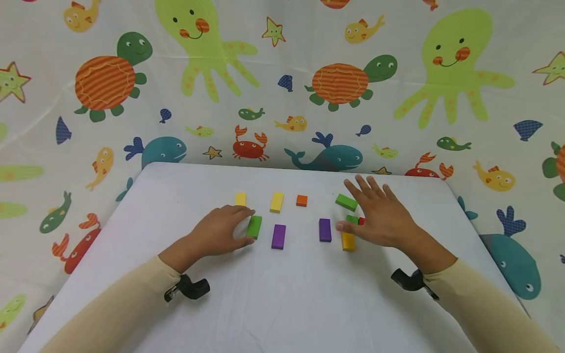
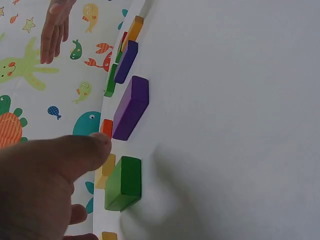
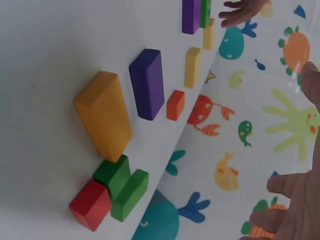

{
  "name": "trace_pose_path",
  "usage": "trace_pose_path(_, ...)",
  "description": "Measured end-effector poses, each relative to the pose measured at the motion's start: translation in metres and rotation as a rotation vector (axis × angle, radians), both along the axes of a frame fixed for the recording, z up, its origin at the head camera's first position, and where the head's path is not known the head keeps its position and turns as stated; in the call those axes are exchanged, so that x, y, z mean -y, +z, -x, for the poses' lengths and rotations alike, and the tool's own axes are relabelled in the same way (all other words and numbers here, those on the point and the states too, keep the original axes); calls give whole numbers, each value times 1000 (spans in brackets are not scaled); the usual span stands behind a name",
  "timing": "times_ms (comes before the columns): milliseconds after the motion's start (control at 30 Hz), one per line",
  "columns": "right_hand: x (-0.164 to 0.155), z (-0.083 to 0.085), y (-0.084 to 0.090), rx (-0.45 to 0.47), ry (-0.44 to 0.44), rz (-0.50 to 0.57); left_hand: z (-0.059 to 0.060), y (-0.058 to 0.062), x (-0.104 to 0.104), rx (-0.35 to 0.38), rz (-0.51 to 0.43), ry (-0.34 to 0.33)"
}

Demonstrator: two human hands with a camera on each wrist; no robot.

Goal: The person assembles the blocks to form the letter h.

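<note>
My left hand hovers beside a green block, thumb and fingers apart around it without visibly gripping it. In the left wrist view the green block stands free below the thumb. My right hand is spread wide above the right cluster: a long green block, a small green block, a red block and an orange-yellow block. In the right wrist view its fingers are off the blocks. Two purple blocks lie between the hands.
Two yellow blocks and a small orange block lie farther back on the white table. Behind its far edge hangs a curtain printed with sea animals. Each wrist carries a black camera mount.
</note>
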State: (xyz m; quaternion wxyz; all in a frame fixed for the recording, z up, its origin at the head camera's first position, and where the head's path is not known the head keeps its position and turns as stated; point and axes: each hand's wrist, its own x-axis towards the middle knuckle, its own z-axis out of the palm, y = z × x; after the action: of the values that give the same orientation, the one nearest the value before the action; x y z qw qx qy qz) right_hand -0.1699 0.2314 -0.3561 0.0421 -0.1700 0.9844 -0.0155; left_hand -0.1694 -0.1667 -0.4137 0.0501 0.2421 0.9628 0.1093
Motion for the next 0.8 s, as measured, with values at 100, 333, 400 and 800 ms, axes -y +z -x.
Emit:
trace_pose_path(100, 5, -1, -3, 4, 13, 18, 0, -5, -1, 7, -7, -3)
trace_pose_path(333, 14, -2, -12, 19, 39, 67, 1, -12, -4, 20, -18, -8)
trace_pose_path(400, 17, -2, -15, 26, 41, 94, 2, -14, -5, 25, -13, -3)
trace_pose_path(800, 32, -5, -29, 48, 30, 119, 8, -20, -4, 32, 6, -14)
